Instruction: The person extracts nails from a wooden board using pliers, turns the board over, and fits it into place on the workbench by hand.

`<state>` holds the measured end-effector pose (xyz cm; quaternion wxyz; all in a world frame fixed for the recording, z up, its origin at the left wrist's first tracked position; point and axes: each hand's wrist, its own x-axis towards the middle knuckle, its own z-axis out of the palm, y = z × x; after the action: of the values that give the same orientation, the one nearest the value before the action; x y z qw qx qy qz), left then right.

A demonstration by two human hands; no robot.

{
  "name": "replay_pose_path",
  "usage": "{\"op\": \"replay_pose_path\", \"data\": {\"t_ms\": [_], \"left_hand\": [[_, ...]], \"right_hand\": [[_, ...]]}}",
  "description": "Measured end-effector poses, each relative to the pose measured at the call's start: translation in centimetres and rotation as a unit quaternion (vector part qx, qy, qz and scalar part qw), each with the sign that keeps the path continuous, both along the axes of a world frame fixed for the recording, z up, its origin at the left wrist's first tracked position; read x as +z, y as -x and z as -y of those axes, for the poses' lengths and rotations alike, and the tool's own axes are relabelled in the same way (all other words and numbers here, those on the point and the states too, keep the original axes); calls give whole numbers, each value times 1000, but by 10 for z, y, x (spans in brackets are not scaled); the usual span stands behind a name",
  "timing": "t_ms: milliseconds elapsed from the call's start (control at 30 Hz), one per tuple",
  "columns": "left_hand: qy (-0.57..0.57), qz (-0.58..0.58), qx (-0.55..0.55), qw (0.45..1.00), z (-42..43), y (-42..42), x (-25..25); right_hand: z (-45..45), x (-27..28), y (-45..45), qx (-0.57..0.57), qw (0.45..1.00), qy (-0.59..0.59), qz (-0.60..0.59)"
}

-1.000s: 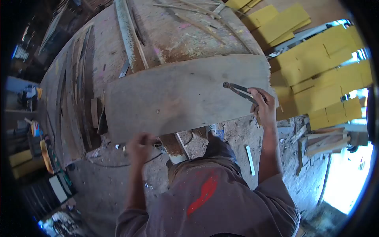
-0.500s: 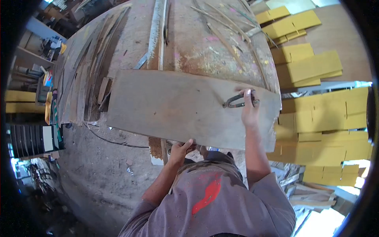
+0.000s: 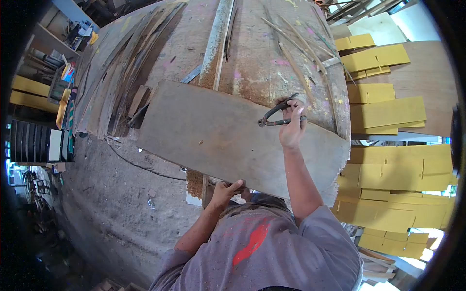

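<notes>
Visibly dark, spread pincers (image 3: 262,122) | right hand (image 3: 292,122) grasping them | left hand (image 3: 225,192) gripping grey board (image 3: 213,131)

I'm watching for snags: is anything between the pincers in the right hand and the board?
Nothing visible stands between the pincers and the board; the right hand holds them, and the left hand is at the board's near edge.

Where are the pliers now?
In the head view, the pliers are in the person's right hand, over the right half of the large board.
</notes>
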<state>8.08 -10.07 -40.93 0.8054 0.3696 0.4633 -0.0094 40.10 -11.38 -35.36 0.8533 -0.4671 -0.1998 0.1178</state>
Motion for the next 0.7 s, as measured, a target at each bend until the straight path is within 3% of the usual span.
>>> {"op": "replay_pose_path", "data": {"t_ms": [167,367,633,700], "left_hand": [[4,9,-12,1000,-3,-1,1],[-8,20,-39,999,-7,0,-2],[-19,28,-10,999,-1,4,-12],[-8,29,-8,1000,1,6,-24]], "right_hand": [[-11,18,21,62,992,26,109],[-29,2,35,60,968,97,225],[-54,25,5,23,994,110,-16],[-62,0,-35,-5,984,107,-142]]}}
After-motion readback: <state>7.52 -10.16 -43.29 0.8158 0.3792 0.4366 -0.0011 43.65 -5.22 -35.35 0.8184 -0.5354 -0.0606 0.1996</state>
